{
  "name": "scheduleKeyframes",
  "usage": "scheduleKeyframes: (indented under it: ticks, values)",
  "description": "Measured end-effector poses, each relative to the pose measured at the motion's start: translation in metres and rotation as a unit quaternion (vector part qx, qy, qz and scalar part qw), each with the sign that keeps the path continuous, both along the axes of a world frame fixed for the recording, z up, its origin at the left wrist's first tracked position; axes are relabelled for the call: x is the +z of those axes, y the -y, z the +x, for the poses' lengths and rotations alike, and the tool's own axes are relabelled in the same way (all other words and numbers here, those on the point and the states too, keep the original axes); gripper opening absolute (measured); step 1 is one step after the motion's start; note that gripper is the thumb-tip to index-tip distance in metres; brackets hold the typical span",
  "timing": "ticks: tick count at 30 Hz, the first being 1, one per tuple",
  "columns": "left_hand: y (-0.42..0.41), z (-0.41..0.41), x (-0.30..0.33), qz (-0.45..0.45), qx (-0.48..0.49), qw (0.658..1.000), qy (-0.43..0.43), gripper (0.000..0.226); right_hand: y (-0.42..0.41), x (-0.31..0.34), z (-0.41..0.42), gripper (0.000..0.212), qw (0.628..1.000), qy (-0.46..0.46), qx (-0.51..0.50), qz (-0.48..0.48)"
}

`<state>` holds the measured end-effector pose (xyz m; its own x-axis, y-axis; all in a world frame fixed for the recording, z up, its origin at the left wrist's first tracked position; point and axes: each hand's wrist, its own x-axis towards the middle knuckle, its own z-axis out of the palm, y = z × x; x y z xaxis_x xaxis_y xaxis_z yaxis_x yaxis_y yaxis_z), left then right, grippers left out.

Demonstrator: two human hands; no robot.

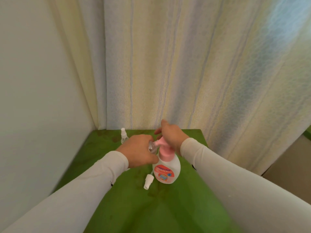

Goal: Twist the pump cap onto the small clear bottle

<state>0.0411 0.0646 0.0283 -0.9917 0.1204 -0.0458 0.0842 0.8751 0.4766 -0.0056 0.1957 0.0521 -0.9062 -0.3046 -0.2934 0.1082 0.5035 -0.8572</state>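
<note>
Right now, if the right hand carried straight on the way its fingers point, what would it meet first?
The right hand rests on the pink pump with fingers pointing left and away. Going on, it would probably meet the left hand holding a small clear bottle at the nozzle; depth is unclear.

Left hand (139, 151) curled tight, right hand (170, 134) arched (fingers (158, 132) loosely spread)

Green table (176, 207) with pump bottle (168, 170), loose spray cap (148, 181), small spray bottle (124, 136).

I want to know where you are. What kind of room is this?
Probably a corner of a home: a green table against a striped curtain and plain wall, with a pump soap bottle on it.
</note>
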Motion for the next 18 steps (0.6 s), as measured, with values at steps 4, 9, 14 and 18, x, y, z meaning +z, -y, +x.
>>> scheduleKeyframes:
  ticks: [4, 9, 14, 18]
  values:
    - [-0.002, 0.000, -0.006, -0.010, -0.009, 1.000, 0.004, 0.026, -0.001, -0.006, 0.002, 0.035, 0.995, -0.052, 0.049, 0.064]
    - [-0.002, 0.000, -0.004, -0.018, -0.009, 1.000, 0.014, 0.025, -0.001, -0.008, -0.001, 0.034, 0.997, -0.044, 0.040, 0.055]
    - [-0.001, -0.001, -0.002, -0.004, -0.003, 1.000, -0.001, 0.026, -0.001, -0.009, -0.004, 0.030, 0.995, -0.068, 0.052, 0.055]
    - [-0.003, 0.001, -0.009, -0.005, -0.003, 1.000, 0.016, 0.025, -0.001, -0.015, 0.001, 0.032, 0.991, -0.072, 0.060, 0.096]
